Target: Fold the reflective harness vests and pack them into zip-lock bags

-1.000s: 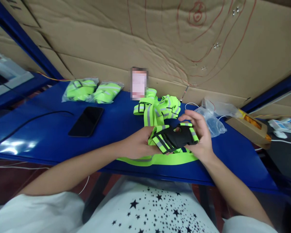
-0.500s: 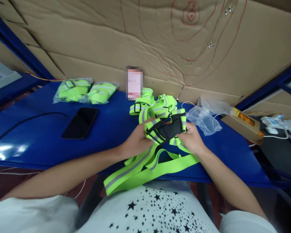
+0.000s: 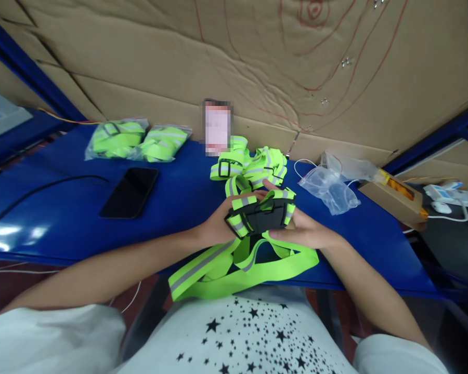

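Observation:
Between my hands is a wide black buckle (image 3: 262, 215), threaded at both ends with a neon-green reflective strap (image 3: 234, 275). The strap loops down over the table's front edge toward my shirt. My left hand (image 3: 219, 221) is closed on the buckle's left end, its fingers mostly hidden behind. On the right end, my right hand (image 3: 304, 228) grips with the thumb in front and a finger showing above the buckle. Just beyond lie more green straps (image 3: 267, 163) in a loose heap, with a black slider (image 3: 224, 168) on one of them.
Two clear bags of folded green straps (image 3: 119, 139) lie at the back left, near a black phone (image 3: 129, 193). To the right are clear plastic bags (image 3: 329, 187) and a cardboard box (image 3: 398, 200). A cardboard wall (image 3: 148, 67) closes off the back of the blue table (image 3: 62, 208).
The buckle has levelled out and shifted slightly left. My right hand has moved its grip, with the thumb now along the front and a finger raised behind. The view has tilted slightly.

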A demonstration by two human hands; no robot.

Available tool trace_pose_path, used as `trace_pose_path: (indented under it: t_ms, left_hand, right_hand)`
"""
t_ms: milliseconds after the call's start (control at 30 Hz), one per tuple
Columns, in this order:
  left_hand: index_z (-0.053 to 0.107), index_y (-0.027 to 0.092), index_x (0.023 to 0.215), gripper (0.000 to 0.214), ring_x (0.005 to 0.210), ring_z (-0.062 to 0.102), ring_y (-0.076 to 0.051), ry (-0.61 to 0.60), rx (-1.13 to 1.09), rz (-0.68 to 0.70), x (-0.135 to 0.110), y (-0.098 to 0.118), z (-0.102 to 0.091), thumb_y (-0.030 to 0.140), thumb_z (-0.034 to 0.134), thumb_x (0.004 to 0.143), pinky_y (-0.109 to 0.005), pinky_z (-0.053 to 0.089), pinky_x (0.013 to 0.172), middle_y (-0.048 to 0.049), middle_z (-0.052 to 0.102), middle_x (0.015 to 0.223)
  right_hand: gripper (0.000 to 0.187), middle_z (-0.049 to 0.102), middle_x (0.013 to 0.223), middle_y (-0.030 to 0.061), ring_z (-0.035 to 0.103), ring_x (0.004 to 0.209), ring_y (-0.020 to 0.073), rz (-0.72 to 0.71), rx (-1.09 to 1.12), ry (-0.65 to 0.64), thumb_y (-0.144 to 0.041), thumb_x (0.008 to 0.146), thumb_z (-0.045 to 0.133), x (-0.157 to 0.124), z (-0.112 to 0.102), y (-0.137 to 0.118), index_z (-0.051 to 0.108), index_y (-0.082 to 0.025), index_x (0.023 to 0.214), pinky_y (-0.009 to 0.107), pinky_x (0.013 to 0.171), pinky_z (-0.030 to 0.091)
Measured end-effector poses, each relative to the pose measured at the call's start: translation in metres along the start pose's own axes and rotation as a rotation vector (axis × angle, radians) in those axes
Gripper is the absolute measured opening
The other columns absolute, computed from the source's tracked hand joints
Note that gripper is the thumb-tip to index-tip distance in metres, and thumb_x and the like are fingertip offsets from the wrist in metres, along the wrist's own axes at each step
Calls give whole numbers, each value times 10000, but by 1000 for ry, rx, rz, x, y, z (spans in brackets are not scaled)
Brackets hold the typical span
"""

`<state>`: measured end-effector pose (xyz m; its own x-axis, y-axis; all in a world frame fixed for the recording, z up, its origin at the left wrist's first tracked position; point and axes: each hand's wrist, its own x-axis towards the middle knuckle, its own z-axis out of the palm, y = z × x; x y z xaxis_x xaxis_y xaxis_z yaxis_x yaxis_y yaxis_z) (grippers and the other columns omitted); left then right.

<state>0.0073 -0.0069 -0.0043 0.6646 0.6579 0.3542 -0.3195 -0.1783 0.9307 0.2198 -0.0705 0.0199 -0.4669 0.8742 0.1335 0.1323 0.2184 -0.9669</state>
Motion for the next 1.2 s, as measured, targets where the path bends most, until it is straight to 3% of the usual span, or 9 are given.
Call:
trace_pose_path:
  t_ms: [100, 333, 500, 600, 667, 867, 967, 1100, 1200]
  left_hand:
    - [706, 142, 1231, 547, 1229, 654, -345, 71, -86, -89, 1, -2, 4, 435, 833, 786, -497, 474, 1111, -155, 731, 1249]
    - [711, 181, 1226, 515, 1224, 650, -318, 50, 34, -101, 2, 4, 15, 321, 855, 752, -513, 448, 1144, -103, 729, 1271]
    - [688, 201, 1257, 540, 1244, 629, -266, -206, -16, -202, -1, 20, 21, 256, 842, 743, -423, 483, 1102, -73, 704, 1308]
    - [735, 207, 1150, 407, 1111, 687, -236, -418, -170, -367, -5, 23, 20, 286, 831, 763, -378, 538, 1001, -54, 749, 1180]
    - [748, 201, 1093, 363, 1025, 707, -224, -461, -292, -455, -8, 22, 20, 330, 837, 766, -370, 552, 960, -50, 766, 1090]
    - [762, 198, 1011, 299, 1135, 677, -251, -289, -344, -518, -8, 25, 29, 309, 850, 747, -426, 503, 1058, -57, 766, 1091]
    - [756, 207, 978, 259, 1207, 637, -250, -185, -275, -500, -8, 29, 34, 264, 841, 741, -424, 477, 1088, -43, 756, 1120]
    - [742, 185, 962, 278, 1028, 686, -226, -26, -299, -516, -13, 21, 41, 272, 859, 726, -409, 524, 991, -36, 758, 1005]
    - [734, 192, 980, 371, 960, 687, -204, 144, -377, -478, -16, 8, 45, 241, 905, 654, -373, 532, 936, -21, 755, 980]
  right_hand:
    - [940, 556, 1491, 66, 519, 1410, 273, -44, 15, 89, -364, 724, 892, -2, -7, -6, 421, -346, 1536, 484, 1199, 412]
    - [411, 775, 1110, 28, 754, 1000, 213, -73, 39, 387, -299, 738, 885, 3, 13, -11, 700, -252, 1102, 369, 905, 621]
    - [354, 791, 1081, -4, 754, 1043, 198, -264, -184, 500, -145, 794, 825, -12, 26, -34, 731, -288, 1105, 349, 935, 626]
    - [439, 774, 1153, -31, 740, 1092, 185, -367, -257, 522, -52, 814, 773, -17, 25, -43, 733, -333, 1149, 345, 961, 622]
    - [480, 750, 1225, -35, 730, 1121, 194, -416, -267, 483, -19, 819, 747, -17, 22, -44, 731, -346, 1171, 371, 986, 618]
    - [536, 660, 1396, -9, 690, 1214, 232, -499, -264, 289, -10, 866, 664, -15, 17, -37, 700, -353, 1276, 412, 992, 619]
    - [593, 656, 1401, -8, 644, 1288, 232, -517, -240, 292, 7, 866, 648, -13, 22, -32, 655, -355, 1336, 425, 1042, 593]
    - [629, 634, 1430, -6, 612, 1331, 230, -534, -269, 366, 21, 870, 627, -9, 29, -22, 621, -361, 1370, 436, 1072, 572]
    - [617, 568, 1505, 3, 566, 1382, 248, -532, -365, 303, -16, 895, 599, -7, 27, -20, 601, -357, 1409, 464, 1110, 543]
